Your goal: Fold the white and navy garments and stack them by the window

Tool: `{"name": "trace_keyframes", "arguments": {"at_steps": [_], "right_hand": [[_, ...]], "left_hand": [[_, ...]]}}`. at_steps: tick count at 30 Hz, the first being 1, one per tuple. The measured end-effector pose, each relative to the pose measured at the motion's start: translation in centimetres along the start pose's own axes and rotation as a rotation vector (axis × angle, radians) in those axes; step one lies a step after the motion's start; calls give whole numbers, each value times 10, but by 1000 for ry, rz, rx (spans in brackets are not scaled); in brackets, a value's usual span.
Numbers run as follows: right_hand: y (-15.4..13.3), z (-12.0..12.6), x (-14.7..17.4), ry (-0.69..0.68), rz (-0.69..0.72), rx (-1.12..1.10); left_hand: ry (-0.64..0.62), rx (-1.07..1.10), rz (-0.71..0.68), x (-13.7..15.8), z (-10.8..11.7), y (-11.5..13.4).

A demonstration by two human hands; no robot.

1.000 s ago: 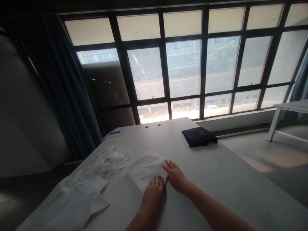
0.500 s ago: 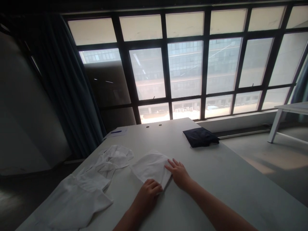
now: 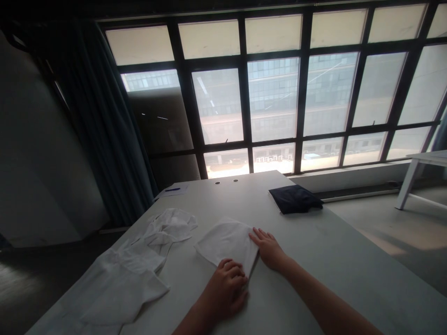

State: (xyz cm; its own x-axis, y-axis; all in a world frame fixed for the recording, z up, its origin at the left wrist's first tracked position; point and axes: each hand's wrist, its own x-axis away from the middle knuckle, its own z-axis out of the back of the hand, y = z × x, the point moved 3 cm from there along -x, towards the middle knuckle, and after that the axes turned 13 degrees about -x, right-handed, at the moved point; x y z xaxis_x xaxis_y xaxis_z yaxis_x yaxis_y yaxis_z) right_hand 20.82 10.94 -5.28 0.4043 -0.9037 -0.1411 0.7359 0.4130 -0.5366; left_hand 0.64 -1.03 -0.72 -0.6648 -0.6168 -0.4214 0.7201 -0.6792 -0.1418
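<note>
A folded white cloth (image 3: pixel 223 239), perhaps a garment, lies flat on the white table (image 3: pixel 314 279) in front of me. At its near corner, my left hand (image 3: pixel 228 288) has its fingers curled together over the edge and closed on the fabric; the fingertips partly hide that corner. My right hand (image 3: pixel 269 249) rests along the cloth's right edge, its fingers stretched out and touching the fabric. To the left, a crumpled white garment (image 3: pixel 122 284) is spread loosely over the table, with its far part bunched up.
A folded dark navy cloth (image 3: pixel 295 199) lies near the table's right edge. Paper with a blue pen (image 3: pixel 172 189) is at the far left corner. Beyond are a dark curtain (image 3: pixel 104 130) and windows; another white table (image 3: pixel 412 177) stands at the right.
My left hand has shifted slightly right and nearer along the cloth's near corner, its fingers more curled. The right hand stays on the right edge. The whole view has moved a little.
</note>
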Motion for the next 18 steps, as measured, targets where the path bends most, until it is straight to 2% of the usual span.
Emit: {"name": "trace_keyframes", "arguments": {"at_steps": [4, 9, 15, 18], "right_hand": [[6, -2, -2, 44, 8, -48], [11, 1, -3, 134, -11, -130], [14, 14, -2, 135, -7, -144], [13, 19, -3, 157, -36, -153]], "left_hand": [[-28, -21, 50, -1, 0, -9], [-134, -113, 98, 5, -21, -20], [-199, -110, 95, 11, -34, -24], [-204, -93, 157, 11, -37, -27]]}}
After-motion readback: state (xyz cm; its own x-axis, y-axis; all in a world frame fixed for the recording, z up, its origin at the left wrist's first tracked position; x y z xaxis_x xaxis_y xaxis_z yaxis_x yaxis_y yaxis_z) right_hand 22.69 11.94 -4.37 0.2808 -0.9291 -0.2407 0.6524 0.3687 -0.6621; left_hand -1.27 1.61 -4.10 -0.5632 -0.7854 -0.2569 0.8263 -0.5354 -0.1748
